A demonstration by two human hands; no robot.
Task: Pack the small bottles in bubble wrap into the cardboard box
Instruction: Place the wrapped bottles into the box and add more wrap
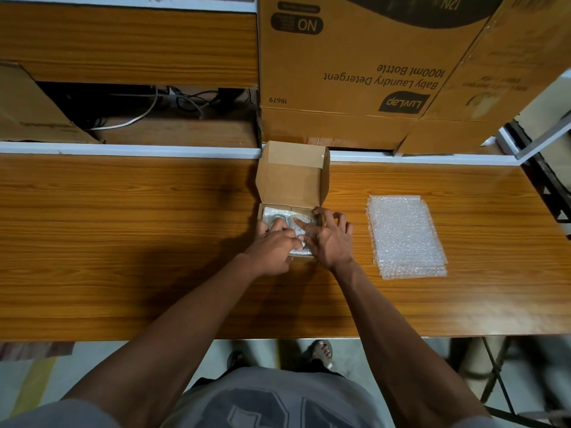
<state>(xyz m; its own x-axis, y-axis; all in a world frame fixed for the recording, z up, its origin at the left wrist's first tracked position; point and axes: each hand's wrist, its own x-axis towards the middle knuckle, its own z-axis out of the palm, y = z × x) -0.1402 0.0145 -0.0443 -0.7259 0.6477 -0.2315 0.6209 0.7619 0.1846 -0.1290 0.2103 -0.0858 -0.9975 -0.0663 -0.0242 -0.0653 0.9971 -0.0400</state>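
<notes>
Toward the far edge of the tabletop point(154, 242), about midway along it, sits the small cardboard box point(292, 183) with its lid flap standing up and open. Wrapped bottles point(279, 216) already lie inside it, filling what can be seen of the tray; at least two rounded shapes show through the bubble wrap, though the exact count cannot be told. Packing therefore looks well advanced: the contents are in and seem to be getting settled into place. What appears left is closing the lid, and perhaps adding padding.

Both hands are over the near half of the box, directly on the wrapped bottles. The left hand point(272, 245) has its fingers extended and pressing down on the wrap. The right hand point(329, 239) is spread, its forefinger pressing on the bundle while the other fingers reach over the box's right wall. Neither hand is seen pinching anything.

Toward the right edge, well apart from the box, lies a flat stack of spare bubble wrap sheets point(406, 236), untouched.
</notes>
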